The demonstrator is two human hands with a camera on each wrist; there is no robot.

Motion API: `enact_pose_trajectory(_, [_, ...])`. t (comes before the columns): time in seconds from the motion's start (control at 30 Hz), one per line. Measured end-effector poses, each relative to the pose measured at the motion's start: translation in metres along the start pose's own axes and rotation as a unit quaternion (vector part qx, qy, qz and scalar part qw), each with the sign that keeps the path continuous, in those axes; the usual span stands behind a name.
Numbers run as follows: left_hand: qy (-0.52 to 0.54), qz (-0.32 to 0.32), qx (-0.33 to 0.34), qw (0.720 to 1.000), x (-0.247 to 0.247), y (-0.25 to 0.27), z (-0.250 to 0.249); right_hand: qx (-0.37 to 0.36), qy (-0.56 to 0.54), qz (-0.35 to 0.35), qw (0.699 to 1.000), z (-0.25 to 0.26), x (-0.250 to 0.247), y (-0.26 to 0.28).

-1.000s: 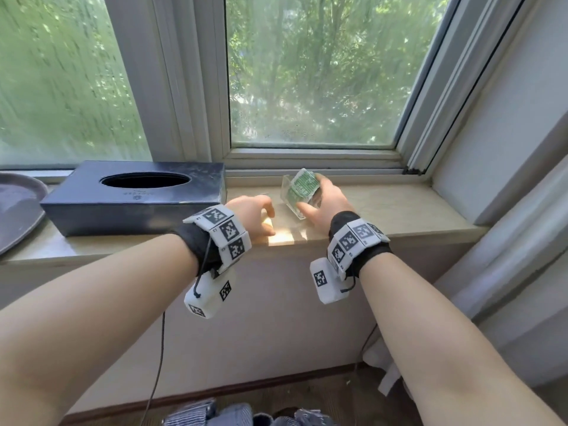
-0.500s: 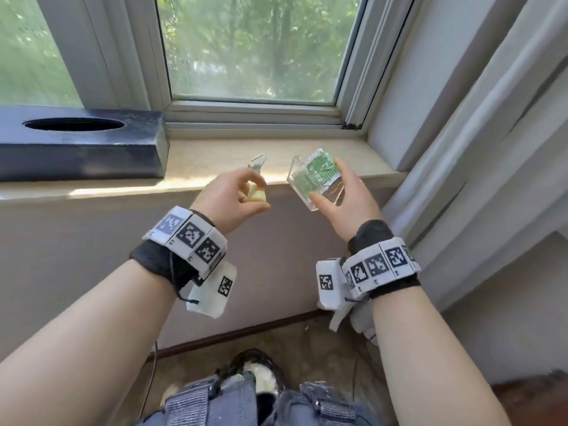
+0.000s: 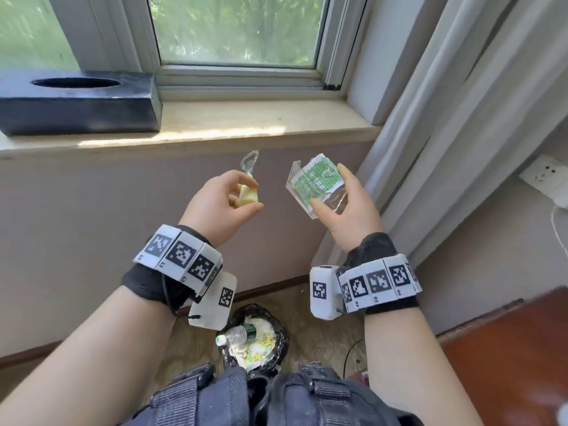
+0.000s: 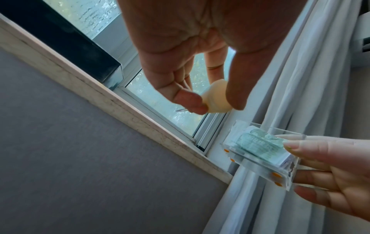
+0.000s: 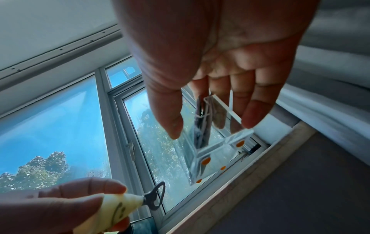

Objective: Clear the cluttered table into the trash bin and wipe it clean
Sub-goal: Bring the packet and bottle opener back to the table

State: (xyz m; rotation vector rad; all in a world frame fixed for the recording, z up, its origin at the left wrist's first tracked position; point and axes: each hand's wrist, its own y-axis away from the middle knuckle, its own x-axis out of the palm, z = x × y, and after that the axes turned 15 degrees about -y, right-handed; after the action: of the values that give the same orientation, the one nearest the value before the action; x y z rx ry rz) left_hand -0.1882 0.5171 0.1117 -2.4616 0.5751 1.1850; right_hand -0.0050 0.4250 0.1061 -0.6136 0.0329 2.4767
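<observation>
My left hand (image 3: 242, 195) pinches a small bottle opener (image 3: 248, 179) with a pale yellow handle (image 4: 215, 98) and a metal head (image 5: 155, 198). My right hand (image 3: 333, 195) grips a clear acrylic box (image 3: 316, 187) holding green-printed packets (image 4: 258, 146); the thumb is on one side, the fingers on the other. Both hands hang in the air in front of the windowsill (image 3: 246, 121). Directly below them on the floor stands a trash bin (image 3: 255, 336) lined with a black bag, with a plastic bottle and wrappers inside.
A dark tissue box (image 3: 76, 103) sits on the left of the sill. A grey curtain (image 3: 445, 118) hangs at the right. A reddish wooden surface (image 3: 507, 364) is at the lower right, a wall socket (image 3: 544, 176) beyond it.
Both hands lifted their things off the sill and drew back toward me. My view tipped down, bringing the trash bin into sight.
</observation>
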Motion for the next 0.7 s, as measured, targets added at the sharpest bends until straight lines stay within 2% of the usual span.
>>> enact_pose_trajectory(0.17, [0.006,0.031,0.049,0.998,0.001,0.056,-0.004,0.01,-0.001,-0.057,0.998,0.001,-0.011,0.073])
enact_pose_trajectory(0.4, [0.015,0.108,0.107,0.988,0.025,0.144,-0.023,0.07,0.022,-0.137,0.988,-0.011,-0.037,0.211])
enact_pose_trajectory(0.6, [0.002,0.188,0.197,0.962,0.058,0.21,-0.08,0.131,0.034,-0.235,0.962,-0.031,-0.096,0.315])
enact_pose_trajectory(0.7, [0.005,0.216,0.247,0.945,0.079,0.236,-0.12,0.141,0.039,-0.29,0.946,-0.046,-0.132,0.36])
